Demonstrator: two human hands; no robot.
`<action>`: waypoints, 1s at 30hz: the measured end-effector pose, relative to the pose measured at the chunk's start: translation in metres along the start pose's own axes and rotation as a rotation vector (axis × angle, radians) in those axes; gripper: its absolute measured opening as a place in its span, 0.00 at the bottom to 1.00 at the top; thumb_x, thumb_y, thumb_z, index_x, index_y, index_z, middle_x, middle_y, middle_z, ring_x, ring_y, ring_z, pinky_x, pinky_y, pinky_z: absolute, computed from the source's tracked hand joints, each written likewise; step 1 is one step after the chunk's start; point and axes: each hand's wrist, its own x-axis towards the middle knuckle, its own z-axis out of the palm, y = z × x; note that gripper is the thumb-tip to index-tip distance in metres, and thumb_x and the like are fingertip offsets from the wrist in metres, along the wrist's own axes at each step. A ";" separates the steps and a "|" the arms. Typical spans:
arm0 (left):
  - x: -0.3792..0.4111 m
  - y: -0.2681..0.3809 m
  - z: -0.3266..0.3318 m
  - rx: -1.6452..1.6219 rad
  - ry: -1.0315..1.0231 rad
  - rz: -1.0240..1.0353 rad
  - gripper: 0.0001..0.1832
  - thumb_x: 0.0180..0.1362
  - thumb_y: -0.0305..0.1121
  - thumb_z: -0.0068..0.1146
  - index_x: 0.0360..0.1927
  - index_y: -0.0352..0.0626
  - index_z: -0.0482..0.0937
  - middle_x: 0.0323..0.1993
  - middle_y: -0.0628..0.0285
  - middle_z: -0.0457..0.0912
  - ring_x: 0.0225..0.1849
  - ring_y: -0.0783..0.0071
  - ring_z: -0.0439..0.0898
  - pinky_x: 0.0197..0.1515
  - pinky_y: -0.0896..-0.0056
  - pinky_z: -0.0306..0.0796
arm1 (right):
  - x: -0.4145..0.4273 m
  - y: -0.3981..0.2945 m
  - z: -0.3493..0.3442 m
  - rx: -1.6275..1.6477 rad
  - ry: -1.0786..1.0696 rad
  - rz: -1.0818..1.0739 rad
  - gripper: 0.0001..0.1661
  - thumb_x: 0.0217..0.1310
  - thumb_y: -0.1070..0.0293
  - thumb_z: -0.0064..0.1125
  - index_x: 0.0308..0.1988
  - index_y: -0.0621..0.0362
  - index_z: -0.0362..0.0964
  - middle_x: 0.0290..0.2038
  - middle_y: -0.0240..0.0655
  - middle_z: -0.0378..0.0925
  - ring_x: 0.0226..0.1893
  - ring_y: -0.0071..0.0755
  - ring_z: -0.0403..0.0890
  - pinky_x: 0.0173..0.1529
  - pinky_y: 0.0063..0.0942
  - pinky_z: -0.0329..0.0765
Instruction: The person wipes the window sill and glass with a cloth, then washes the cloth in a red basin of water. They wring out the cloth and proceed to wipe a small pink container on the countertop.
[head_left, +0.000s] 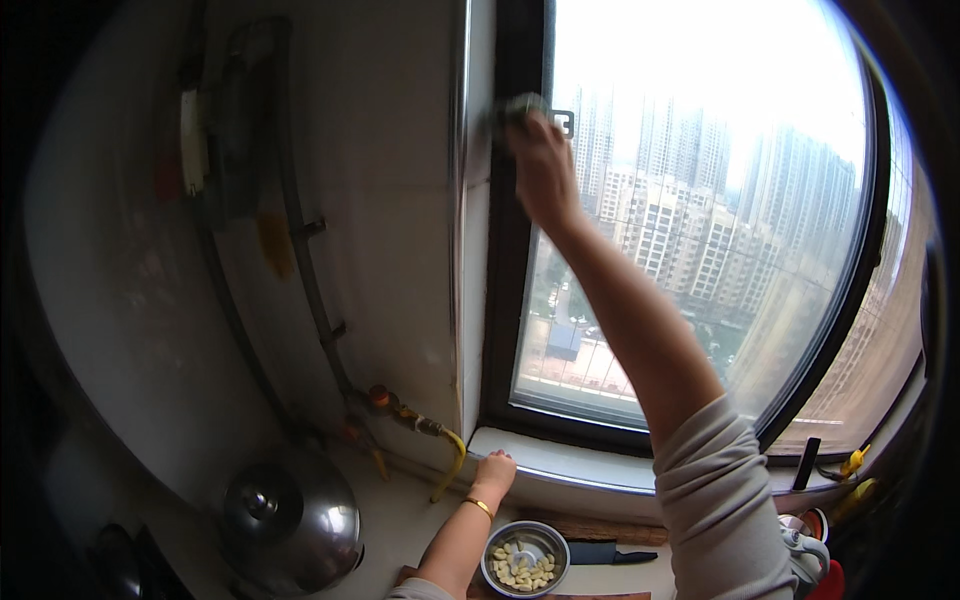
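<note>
My right hand (544, 161) is raised against the dark window frame (512, 300), near the latch plate. It is closed on a dark greenish cloth or pad (523, 107), blurred, so its kind is unclear. Low down, my left hand (496, 472), with a gold bangle on its wrist, rests at the corner of the white windowsill (570, 459) with its fingers curled; whether it grips the sill's edge cannot be told. Below it stands a steel bowl (564, 574) of peeled garlic cloves (523, 574). Beside the bowl lies a knife (592, 553) with a dark blade.
A lidded steel pot (322, 517) stands at the lower left. Yellow gas hose (454, 466) and valves run along the tiled wall, below dark pipes (300, 255). A wooden strip (600, 528) lies under the sill. A white-handled appliance (810, 547) stands at the lower right.
</note>
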 end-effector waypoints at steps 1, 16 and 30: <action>0.004 0.008 -0.001 -0.011 -0.010 0.016 0.09 0.54 0.30 0.45 0.30 0.43 0.80 0.33 0.58 0.82 0.37 0.63 0.81 0.38 0.62 0.77 | 0.032 0.019 0.005 0.047 0.165 -0.072 0.11 0.52 0.85 0.48 0.34 0.61 0.74 0.41 0.43 0.73 0.44 0.49 0.74 0.45 0.42 0.74; -0.009 0.001 -0.022 0.002 0.000 0.051 0.07 0.52 0.28 0.48 0.28 0.39 0.79 0.34 0.56 0.81 0.39 0.65 0.80 0.37 0.67 0.77 | -0.192 -0.053 0.023 0.077 -0.088 0.013 0.11 0.43 0.84 0.51 0.31 0.64 0.76 0.36 0.43 0.78 0.46 0.47 0.75 0.52 0.40 0.71; -0.015 -0.003 0.003 0.048 0.118 0.070 0.05 0.52 0.30 0.49 0.30 0.43 0.76 0.34 0.59 0.78 0.39 0.67 0.79 0.36 0.69 0.76 | -0.390 -0.092 0.012 0.244 -0.583 0.056 0.17 0.44 0.73 0.55 0.39 0.55 0.77 0.42 0.32 0.77 0.47 0.38 0.73 0.50 0.32 0.71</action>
